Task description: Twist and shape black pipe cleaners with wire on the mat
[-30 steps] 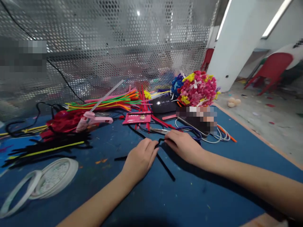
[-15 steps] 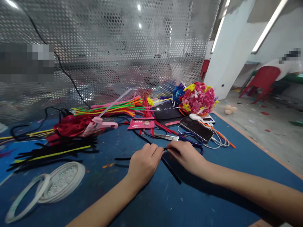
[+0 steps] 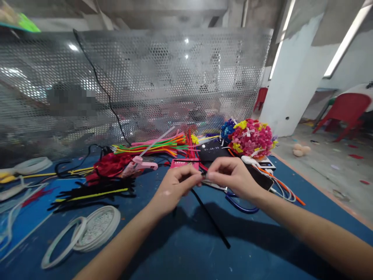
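My left hand (image 3: pixel 177 184) and my right hand (image 3: pixel 233 177) meet fingertip to fingertip above the blue table. Both pinch a black fuzzy stem (image 3: pixel 211 219), whose long end slants down toward the front right; the join between the fingertips is small and partly hidden. Just beyond the hands lie a pink packet (image 3: pixel 184 163) and blue-handled scissors (image 3: pixel 243 210), their blades partly covered by my right hand. A black phone (image 3: pixel 259 177) rests beyond my right wrist.
Left of the hands are black stems (image 3: pixel 84 194), white rolls (image 3: pixel 101 227), red fabric (image 3: pixel 110 165) and a pink glue gun (image 3: pixel 140 165). Coloured stems (image 3: pixel 157 146) and a pink flower bouquet (image 3: pixel 252 138) lie near the mesh panel (image 3: pixel 175 85). A red chair (image 3: pixel 346 111) stands at right.
The view has tilted up and shifted left. My hands have risen off the table with the black stem, and their fingertips are still together. My right hand now covers part of the scissors and phone.
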